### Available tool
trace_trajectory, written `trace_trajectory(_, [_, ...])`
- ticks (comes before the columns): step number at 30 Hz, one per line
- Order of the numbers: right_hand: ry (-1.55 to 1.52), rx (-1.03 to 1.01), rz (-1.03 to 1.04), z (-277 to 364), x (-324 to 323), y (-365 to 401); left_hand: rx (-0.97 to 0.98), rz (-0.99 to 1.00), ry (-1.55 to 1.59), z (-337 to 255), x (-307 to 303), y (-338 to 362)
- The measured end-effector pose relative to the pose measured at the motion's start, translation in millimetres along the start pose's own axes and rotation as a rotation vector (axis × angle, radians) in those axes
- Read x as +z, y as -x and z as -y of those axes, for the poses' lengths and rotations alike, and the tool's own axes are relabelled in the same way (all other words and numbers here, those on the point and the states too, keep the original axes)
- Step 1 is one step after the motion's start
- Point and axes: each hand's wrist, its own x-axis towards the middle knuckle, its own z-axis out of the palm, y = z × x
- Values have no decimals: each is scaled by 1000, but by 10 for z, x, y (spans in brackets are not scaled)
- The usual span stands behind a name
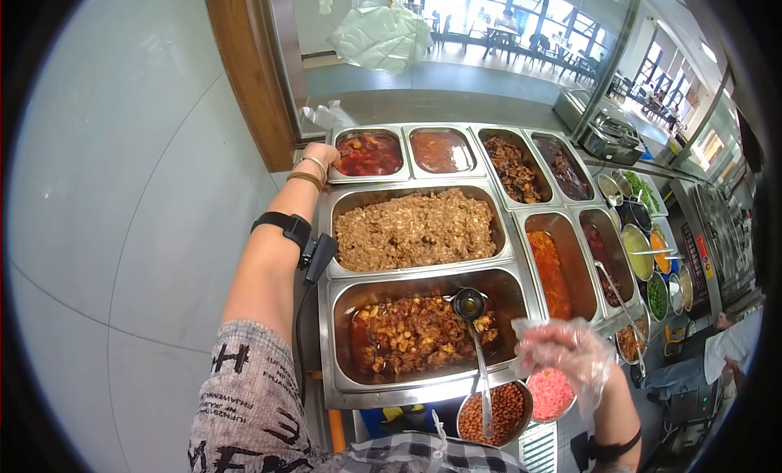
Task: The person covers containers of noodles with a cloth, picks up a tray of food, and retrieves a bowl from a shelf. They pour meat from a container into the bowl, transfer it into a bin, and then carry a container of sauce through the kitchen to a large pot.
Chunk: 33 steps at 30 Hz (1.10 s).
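Note:
My left hand (pixel 321 155), bare with bands on the wrist, is closed at the left rim of a metal pan (pixel 345 177) of red, oily food at the back left. Its fingertips are partly hidden. My right hand (pixel 568 355) wears a clear plastic glove and hovers over a bowl of pink chopped food (pixel 551 393). Its fingers point left, loosely bent and apart, with nothing visible in them. Left of it, a ladle (pixel 481 355) rests in a large pan (pixel 423 385) of diced brown food, its handle over a bowl of beans (pixel 494 413).
Behind the front pan is a pan of brown minced food (pixel 415 228). More sauce pans stand to the right, one with a long-handled spoon (pixel 623 302). A glass screen and wooden post (pixel 248 66) border the counter. A person (pixel 725 355) stands at the far right.

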Motion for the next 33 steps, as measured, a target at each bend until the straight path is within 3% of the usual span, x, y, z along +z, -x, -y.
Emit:
trace_trajectory(1, [40,69,-29,131,-10,-120,11,-30,35,-13,16,15])
trace_trajectory(5, [48,-73,72,425,-125,-896,113,-86,-44,87,82,-332])
trace_trajectory(9, [85,-19,-75,692,45,-1851,201,-96,-130,91,35,-348])
trace_trajectory(12, [139,-46,-129,840,249,-2314,155,70,29,36,-44,-91])
trace_trajectory(17, [299,-84,-167,833,357,-3007,242,37,83,66,-38,-43])
trace_trajectory(20, [160,-107,-136,824,431,-3160,230,20,96,58,-39,-12])
trace_trajectory(22, [225,-110,-133,740,371,-3438,223,40,199,91,-21,-81])
trace_trajectory(23, [398,-131,-142,655,292,-3676,221,40,199,103,-22,-119])
trace_trajectory(25, [571,-152,-150,687,330,-3750,203,92,172,102,-36,-159])
trace_trajectory(27, [462,-24,-166,754,405,-3730,200,101,187,84,-49,-139])
trace_trajectory(33, [75,-3,-236,943,682,-3359,185,190,468,109,-66,-177])
